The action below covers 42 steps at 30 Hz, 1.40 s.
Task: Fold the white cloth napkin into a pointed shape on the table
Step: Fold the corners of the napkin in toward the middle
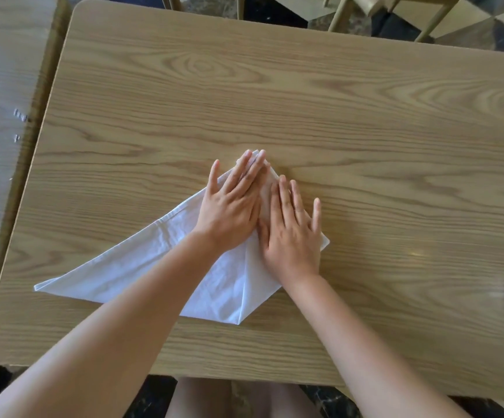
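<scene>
The white cloth napkin lies flat on the wooden table, folded into a triangle whose point faces away from me. Its left corner stretches out flat toward the table's left edge. The right corner is folded up over the middle, with a crease running down to the near edge. My left hand rests flat on the napkin near the top point, fingers spread and straight. My right hand presses flat on the folded right flap beside it. Neither hand grips the cloth.
A second wooden table stands close on the left with a narrow gap between. Chair legs show beyond the far edge. My knees are visible under the near edge.
</scene>
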Available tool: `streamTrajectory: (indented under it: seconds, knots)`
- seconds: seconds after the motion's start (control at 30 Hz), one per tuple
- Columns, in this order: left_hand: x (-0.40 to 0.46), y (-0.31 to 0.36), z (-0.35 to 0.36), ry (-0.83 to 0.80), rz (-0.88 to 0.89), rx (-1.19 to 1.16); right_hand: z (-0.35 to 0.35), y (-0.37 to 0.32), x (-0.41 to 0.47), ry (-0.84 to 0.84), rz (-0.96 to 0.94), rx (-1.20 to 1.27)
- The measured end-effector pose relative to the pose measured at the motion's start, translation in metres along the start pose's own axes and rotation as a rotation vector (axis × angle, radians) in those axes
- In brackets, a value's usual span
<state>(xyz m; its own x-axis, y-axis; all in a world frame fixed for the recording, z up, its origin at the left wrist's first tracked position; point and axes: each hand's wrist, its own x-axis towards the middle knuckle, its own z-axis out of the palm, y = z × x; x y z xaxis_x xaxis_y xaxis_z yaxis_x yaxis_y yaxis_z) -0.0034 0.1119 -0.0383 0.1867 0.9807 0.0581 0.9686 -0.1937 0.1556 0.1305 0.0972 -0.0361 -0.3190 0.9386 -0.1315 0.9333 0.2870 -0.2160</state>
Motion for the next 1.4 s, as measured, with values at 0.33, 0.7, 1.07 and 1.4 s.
streamTrajectory:
  seconds: [0.33,0.7,1.07,1.4]
  knots:
    - [0.002,-0.001,0.003,0.029,-0.027,-0.041,-0.001,0.003,-0.057,-0.003,0.127,-0.100]
    - [0.003,-0.003,0.003,-0.034,-0.058,-0.054,0.018,-0.029,-0.081,-0.089,-0.015,-0.086]
    - [-0.091,-0.032,-0.004,-0.031,-0.239,-0.036,0.021,-0.031,-0.081,-0.038,-0.016,-0.079]
    - [-0.200,-0.088,-0.031,-0.110,-0.542,0.008,0.021,-0.032,-0.083,-0.025,-0.035,-0.099]
